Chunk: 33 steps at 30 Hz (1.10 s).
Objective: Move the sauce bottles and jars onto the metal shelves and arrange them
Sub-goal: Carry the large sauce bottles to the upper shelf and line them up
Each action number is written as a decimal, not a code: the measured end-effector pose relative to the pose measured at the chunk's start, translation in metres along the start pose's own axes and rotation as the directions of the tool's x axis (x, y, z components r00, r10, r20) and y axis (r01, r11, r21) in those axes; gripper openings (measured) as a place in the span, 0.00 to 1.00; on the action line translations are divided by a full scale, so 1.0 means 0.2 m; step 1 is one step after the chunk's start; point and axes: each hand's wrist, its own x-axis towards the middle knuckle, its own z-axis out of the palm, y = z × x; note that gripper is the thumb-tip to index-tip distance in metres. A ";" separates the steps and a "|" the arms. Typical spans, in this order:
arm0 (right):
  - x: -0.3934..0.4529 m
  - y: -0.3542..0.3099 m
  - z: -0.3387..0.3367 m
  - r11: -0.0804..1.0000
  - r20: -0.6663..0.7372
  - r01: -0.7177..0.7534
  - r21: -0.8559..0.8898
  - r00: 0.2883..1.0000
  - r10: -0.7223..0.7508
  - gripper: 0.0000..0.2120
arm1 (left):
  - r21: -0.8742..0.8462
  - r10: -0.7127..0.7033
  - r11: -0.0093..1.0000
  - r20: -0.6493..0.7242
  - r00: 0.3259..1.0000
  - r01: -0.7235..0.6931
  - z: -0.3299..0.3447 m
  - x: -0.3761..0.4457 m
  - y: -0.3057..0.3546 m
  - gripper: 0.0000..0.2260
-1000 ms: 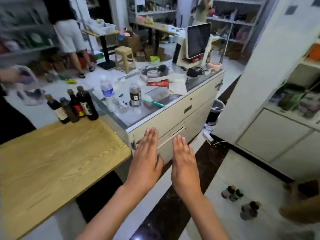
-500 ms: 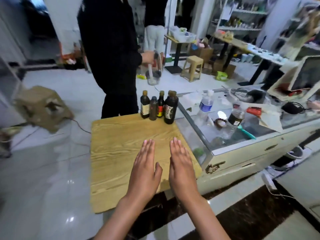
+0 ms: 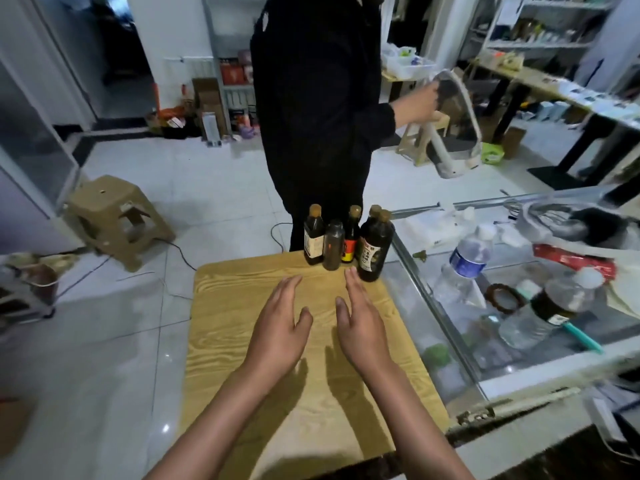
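Note:
Several dark sauce bottles (image 3: 346,240) stand bunched at the far edge of a wooden table (image 3: 225,327); the biggest one (image 3: 374,252) is at the right of the bunch. My left hand (image 3: 278,332) and my right hand (image 3: 360,323) hover side by side over the table's middle, fingers straight, palms down, holding nothing. The fingertips of my right hand lie just short of the big bottle. A metal shelf unit (image 3: 540,26) stands far back at the upper right.
A person in black (image 3: 318,98) stands right behind the table, holding a white plastic item (image 3: 457,129). A glass counter (image 3: 519,382) with water bottles (image 3: 467,268) adjoins the table's right side. A tan stool (image 3: 114,220) sits on the tiled floor at left.
The view has swung left from the counter to the wooden table. Both hands stayed flat and have come forward toward the bottles. The person in black now stands directly behind the table.

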 end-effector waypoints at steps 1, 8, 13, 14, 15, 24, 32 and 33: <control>0.10 0.04 0.02 0.999 -0.006 -0.015 0.047 1.000 0.015 0.27 | -0.014 -0.038 0.999 -0.012 0.999 0.038 0.03 0.10 -0.01 0.22; 0.88 0.32 0.16 0.953 -0.060 -0.204 0.226 0.973 0.222 0.22 | -0.162 -0.337 0.929 -0.005 0.941 0.332 0.29 0.88 -0.13 0.16; 1.24 0.49 0.28 0.951 -0.010 -0.270 0.153 0.962 0.274 0.20 | -0.208 -0.410 0.897 -0.063 0.910 0.390 0.43 1.36 -0.25 0.18; 1.30 0.51 0.30 0.954 0.014 -0.276 0.115 0.961 0.276 0.21 | -0.200 -0.406 0.900 -0.069 0.911 0.386 0.45 1.44 -0.27 0.20; 1.35 0.55 0.33 0.953 0.042 -0.291 0.083 0.957 0.288 0.23 | -0.202 -0.406 0.900 -0.067 0.911 0.386 0.47 1.51 -0.28 0.23; 1.50 0.75 0.48 0.938 0.092 -0.303 0.167 0.952 0.291 0.11 | -0.336 -0.441 0.843 0.013 0.898 0.419 0.66 1.80 -0.44 0.23; 1.54 0.77 0.47 0.854 0.195 -0.392 0.342 0.919 0.343 0.10 | 0.122 -0.242 0.960 -0.098 0.965 0.253 0.62 1.79 -0.55 0.17; 1.53 0.77 0.46 0.853 0.220 -0.384 0.354 0.920 0.323 0.09 | 0.189 -0.200 0.956 -0.144 0.969 0.225 0.62 1.76 -0.56 0.18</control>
